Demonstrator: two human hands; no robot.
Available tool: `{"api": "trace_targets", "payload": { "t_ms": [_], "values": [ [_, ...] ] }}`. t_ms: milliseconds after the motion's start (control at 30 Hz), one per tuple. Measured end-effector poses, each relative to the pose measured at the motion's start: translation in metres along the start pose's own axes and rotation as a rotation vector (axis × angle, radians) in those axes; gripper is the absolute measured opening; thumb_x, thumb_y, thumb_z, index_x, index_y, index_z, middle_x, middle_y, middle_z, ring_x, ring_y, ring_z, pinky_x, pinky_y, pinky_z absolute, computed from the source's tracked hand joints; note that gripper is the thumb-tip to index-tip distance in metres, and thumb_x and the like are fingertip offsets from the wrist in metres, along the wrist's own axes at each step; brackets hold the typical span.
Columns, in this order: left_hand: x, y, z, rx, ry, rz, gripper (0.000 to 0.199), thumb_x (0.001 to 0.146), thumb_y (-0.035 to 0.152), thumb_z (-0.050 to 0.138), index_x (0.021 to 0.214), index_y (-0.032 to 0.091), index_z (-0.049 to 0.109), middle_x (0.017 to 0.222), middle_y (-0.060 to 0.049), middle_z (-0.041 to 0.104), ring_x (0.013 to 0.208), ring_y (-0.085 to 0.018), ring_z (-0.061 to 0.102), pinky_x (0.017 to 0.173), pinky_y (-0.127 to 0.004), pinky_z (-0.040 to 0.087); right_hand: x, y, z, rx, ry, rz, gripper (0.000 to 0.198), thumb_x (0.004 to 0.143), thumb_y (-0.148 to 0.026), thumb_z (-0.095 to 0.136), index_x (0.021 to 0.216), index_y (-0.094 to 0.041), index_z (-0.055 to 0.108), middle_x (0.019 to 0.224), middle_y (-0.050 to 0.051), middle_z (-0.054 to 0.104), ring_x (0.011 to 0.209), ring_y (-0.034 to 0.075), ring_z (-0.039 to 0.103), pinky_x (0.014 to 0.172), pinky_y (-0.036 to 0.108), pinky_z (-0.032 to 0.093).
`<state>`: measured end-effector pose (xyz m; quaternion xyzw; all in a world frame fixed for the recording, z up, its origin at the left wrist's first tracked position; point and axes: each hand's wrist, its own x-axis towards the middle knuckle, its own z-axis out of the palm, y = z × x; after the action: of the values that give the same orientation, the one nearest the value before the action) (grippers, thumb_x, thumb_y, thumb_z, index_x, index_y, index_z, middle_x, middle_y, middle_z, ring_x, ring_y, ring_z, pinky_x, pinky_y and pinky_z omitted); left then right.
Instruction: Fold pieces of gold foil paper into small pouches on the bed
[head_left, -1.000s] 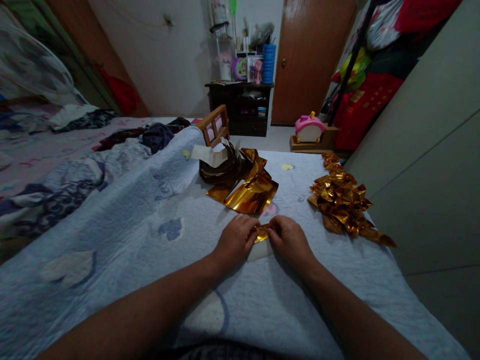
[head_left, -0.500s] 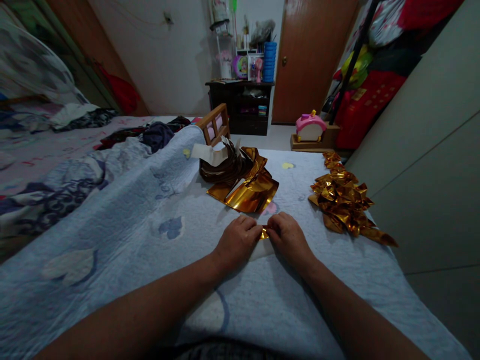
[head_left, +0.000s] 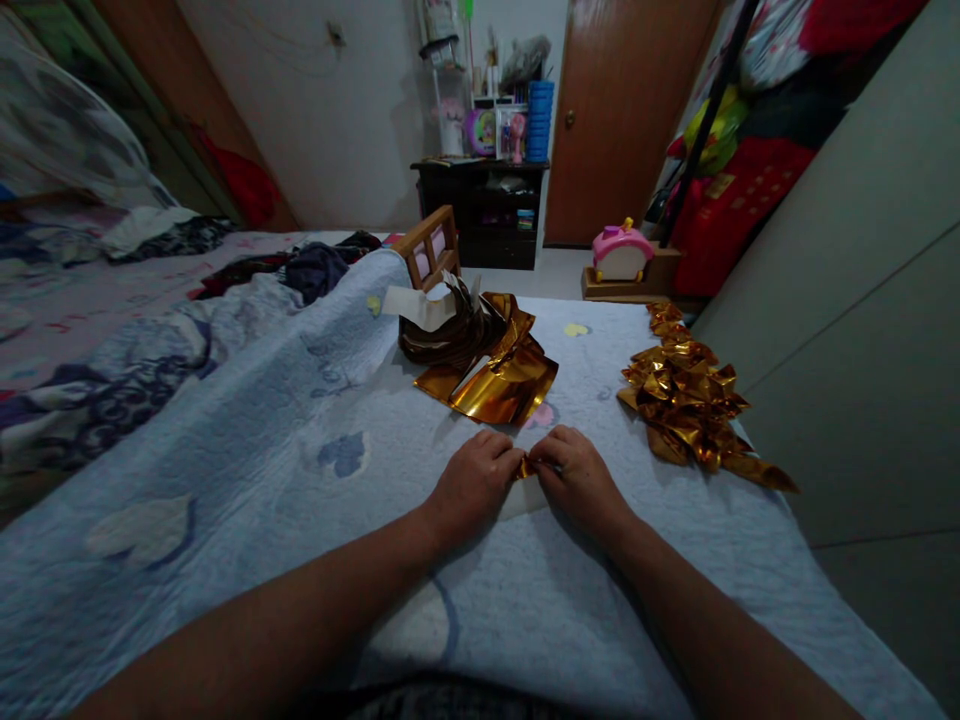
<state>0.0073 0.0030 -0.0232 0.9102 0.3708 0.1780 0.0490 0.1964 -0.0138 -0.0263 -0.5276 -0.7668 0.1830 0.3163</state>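
Between my two hands is a small piece of gold foil paper point(head_left: 524, 467), its pale back lying toward me on the bedspread. My left hand point(head_left: 478, 482) is closed on its left end, thumb and fingers pinched. Closed on the right end is my right hand point(head_left: 576, 478), close beside the left. Much of the sheet is hidden under the fingers. Just beyond the hands lie loose gold foil sheets point(head_left: 510, 385), next to a thick curled stack of paper point(head_left: 442, 335) with dark edges. To the right sits a heap of folded gold foil pieces point(head_left: 686, 400).
A light blue quilted bedspread point(head_left: 300, 540) covers the surface. At its far edge stands a wooden frame point(head_left: 431, 245). Another bed with clothes point(head_left: 315, 270) is on the left. A pale cabinet point(head_left: 862, 330) borders the right. A pink toy point(head_left: 622, 252) stands beyond the bed.
The fingers have drawn slightly closer together, and less of the gold foil shows between them. The stack, the loose sheets and the heap stay put.
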Motion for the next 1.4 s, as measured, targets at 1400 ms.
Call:
{"api": "trace_targets", "payload": {
  "t_ms": [1400],
  "values": [
    [0.0004, -0.0006, 0.0017, -0.023, 0.017, 0.005, 0.014, 0.099, 0.021, 0.055, 0.097, 0.018, 0.069, 0.09, -0.006, 0.064, 0.085, -0.022, 0.054, 0.074, -0.033, 0.043, -0.0019, 0.0039, -0.0055, -0.106, -0.084, -0.191, 0.017, 0.09, -0.008, 0.064, 0.081, -0.02, 0.072, 0.083, 0.004, 0.065, 0.082, 0.02, 0.056, 0.078, 0.035, 0.041]
  ]
}}
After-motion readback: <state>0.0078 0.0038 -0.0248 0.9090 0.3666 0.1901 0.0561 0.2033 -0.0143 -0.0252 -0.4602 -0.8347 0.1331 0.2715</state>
